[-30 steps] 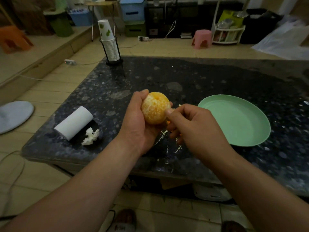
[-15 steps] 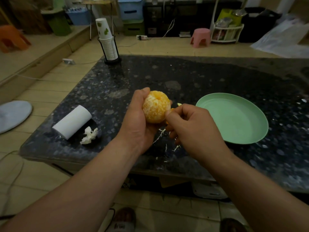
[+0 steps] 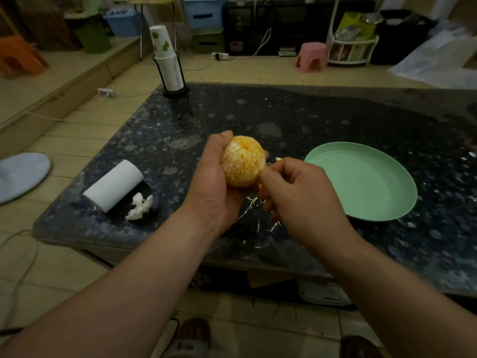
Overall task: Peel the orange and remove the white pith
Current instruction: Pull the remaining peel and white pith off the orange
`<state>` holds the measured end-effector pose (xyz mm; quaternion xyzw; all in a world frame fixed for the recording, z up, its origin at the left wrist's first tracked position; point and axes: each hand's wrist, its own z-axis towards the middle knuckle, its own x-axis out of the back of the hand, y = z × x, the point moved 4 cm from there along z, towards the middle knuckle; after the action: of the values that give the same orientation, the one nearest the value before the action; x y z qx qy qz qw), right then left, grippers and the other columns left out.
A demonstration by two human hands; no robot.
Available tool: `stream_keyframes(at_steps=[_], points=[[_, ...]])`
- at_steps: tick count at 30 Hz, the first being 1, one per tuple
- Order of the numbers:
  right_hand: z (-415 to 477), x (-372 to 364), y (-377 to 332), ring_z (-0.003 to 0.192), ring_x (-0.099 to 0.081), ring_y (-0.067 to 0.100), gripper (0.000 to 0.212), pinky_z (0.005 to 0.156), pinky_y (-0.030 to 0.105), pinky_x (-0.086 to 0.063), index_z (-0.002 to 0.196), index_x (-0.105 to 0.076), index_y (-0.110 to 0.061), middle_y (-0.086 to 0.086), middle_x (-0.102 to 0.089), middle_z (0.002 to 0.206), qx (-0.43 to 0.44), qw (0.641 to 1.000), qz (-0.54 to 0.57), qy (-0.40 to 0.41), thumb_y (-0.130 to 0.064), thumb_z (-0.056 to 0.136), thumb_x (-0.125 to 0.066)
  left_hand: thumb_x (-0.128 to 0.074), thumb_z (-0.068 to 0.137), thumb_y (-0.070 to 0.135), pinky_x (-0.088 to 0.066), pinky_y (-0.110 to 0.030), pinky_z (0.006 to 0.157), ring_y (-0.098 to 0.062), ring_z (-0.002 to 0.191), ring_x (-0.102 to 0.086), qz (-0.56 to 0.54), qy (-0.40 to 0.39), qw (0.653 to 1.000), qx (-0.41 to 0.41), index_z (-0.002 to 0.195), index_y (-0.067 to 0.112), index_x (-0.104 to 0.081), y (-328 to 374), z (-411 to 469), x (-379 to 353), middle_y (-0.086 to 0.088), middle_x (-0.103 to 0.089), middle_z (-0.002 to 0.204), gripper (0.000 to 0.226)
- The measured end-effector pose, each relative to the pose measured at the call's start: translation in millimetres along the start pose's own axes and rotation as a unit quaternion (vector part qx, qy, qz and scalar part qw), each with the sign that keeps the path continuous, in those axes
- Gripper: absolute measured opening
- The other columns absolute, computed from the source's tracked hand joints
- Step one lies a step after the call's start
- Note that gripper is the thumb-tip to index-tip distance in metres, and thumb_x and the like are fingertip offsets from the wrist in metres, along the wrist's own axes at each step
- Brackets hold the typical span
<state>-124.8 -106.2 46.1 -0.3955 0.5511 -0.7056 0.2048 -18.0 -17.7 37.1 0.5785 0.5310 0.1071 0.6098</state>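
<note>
Peeled orange (image 3: 244, 161) held up just left of the green plate (image 3: 361, 182).
The left hand (image 3: 214, 187) grips the orange with curled fingers, on the side away from the plate. The right hand (image 3: 302, 200), its fingers curled, pinches at the orange's plate-facing side. White pith strands (image 3: 247, 208) lie on the table (image 3: 322, 120) beneath both hands, near the plate's left rim.

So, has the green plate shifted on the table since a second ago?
No. The green plate keeps its place against the cup stack and the paper roll.
</note>
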Motion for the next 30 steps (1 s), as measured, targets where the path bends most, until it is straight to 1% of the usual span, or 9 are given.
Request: stream_keyframes(at_steps=[7, 11, 15, 17, 20, 24, 26, 28, 30], points=[[-1.5, 1.2, -1.2, 0.068, -0.071, 0.022, 0.03, 0.064, 0.048, -0.063, 0.083, -0.071, -0.015, 0.004, -0.074, 0.074, -0.001, 1.0, 0.017, -0.002, -0.037, 0.102, -0.063, -0.051, 0.107, 0.042, -0.048, -0.054, 0.099, -0.037, 0.101, -0.066, -0.001, -0.003, 1.0, -0.005, 0.105, 0.014, -0.064, 1.6, -0.7, -1.9, -0.021, -0.074, 0.102, 0.031], [-1.8, 1.5, 0.3, 0.067, -0.07, 0.023, 0.02, 0.064, 0.05, -0.063, 0.083, -0.07, -0.019, 0.004, -0.073, 0.073, 0.008, 1.0, 0.007, -0.001, -0.032, 0.097, -0.064, -0.051, 0.106, 0.042, -0.047, -0.061, 0.109, -0.035, 0.097, -0.069, -0.002, 0.0, 1.0, -0.008, 0.107, 0.015, -0.064, 0.8, 0.2, -1.0, -0.019, -0.076, 0.099, 0.029], [-5.0, 5.4, -5.0, 0.066, -0.066, 0.007, 0.011, 0.057, 0.018, -0.051, 0.086, -0.069, -0.026, -0.007, -0.068, 0.07, 0.09, 0.993, -0.052, 0.049, -0.025, 0.096, -0.072, -0.052, 0.105, 0.043, -0.047, -0.06, 0.112, -0.034, 0.096, -0.07, -0.022, 0.002, 1.0, 0.007, 0.105, 0.011, -0.066, 0.4, 0.5, -1.2, -0.019, -0.074, 0.097, 0.034], [-6.7, 6.8, -9.1, 0.074, -0.067, 0.002, 0.009, 0.062, 0.013, -0.052, 0.092, -0.069, -0.027, -0.013, -0.067, 0.073, 0.132, 0.986, -0.079, 0.072, -0.022, 0.096, -0.075, -0.052, 0.105, 0.043, -0.051, -0.056, 0.108, -0.031, 0.093, -0.069, -0.015, 0.0, 1.0, 0.009, 0.105, 0.011, -0.065, 0.5, 0.2, -1.5, -0.017, -0.072, 0.097, 0.035], [-6.9, 7.0, -10.6, 0.076, -0.068, 0.002, 0.007, 0.065, 0.019, -0.057, 0.097, -0.071, -0.028, -0.017, -0.068, 0.079, 0.167, 0.975, -0.119, 0.084, -0.024, 0.096, -0.076, -0.051, 0.106, 0.043, -0.052, -0.049, 0.093, -0.03, 0.091, -0.067, 0.009, 0.01, 1.0, 0.002, 0.108, 0.012, -0.064, 0.9, -1.1, -0.6, -0.012, -0.072, 0.093, 0.033], [-7.3, 7.2, -11.0, 0.073, -0.068, 0.007, 0.007, 0.066, 0.037, -0.061, 0.103, -0.074, -0.022, -0.011, -0.072, 0.085, 0.214, 0.954, -0.189, 0.091, -0.028, 0.098, -0.074, -0.055, 0.105, 0.043, -0.053, -0.043, 0.082, -0.028, 0.089, -0.067, 0.038, 0.032, 0.999, -0.012, 0.11, 0.015, -0.064, 1.7, -1.6, 2.6, -0.01, -0.07, 0.097, 0.03], [-8.2, 6.4, -12.1, 0.069, -0.065, 0.01, 0.009, 0.062, 0.04, -0.06, 0.102, -0.074, -0.021, -0.008, -0.072, 0.083, 0.24, 0.939, -0.23, 0.092, -0.029, 0.099, -0.073, -0.057, 0.105, 0.042, -0.056, -0.041, 0.079, -0.026, 0.089, -0.069, 0.047, 0.035, 0.998, -0.016, 0.106, 0.015, -0.065, 0.9, -1.6, 3.6, -0.01, -0.07, 0.1, 0.028], [-8.3, 4.8, -12.8, 0.065, -0.062, 0.013, 0.009, 0.058, 0.04, -0.058, 0.098, -0.072, -0.02, -0.006, -0.07, 0.079, 0.257, 0.924, -0.266, 0.093, -0.029, 0.1, -0.071, -0.058, 0.105, 0.041, -0.058, -0.037, 0.072, -0.02, 0.08, -0.071, 0.062, 0.041, 0.997, -0.023, 0.103, 0.016, -0.066, -0.1, -1.2, 3.8, -0.006, -0.072, 0.092, 0.026], [-7.7, 3.2, -12.6, 0.062, -0.059, 0.014, 0.011, 0.056, 0.041, -0.056, 0.092, -0.069, -0.02, -0.005, -0.067, 0.075, 0.261, 0.914, -0.298, 0.093, -0.028, 0.099, -0.07, -0.059, 0.104, 0.042, -0.059, -0.035, 0.068, -0.016, 0.075, -0.072, 0.084, 0.047, 0.995, -0.029, 0.107, 0.017, -0.067, -2.4, 0.4, 4.3, -0.003, -0.072, 0.092, 0.027]])
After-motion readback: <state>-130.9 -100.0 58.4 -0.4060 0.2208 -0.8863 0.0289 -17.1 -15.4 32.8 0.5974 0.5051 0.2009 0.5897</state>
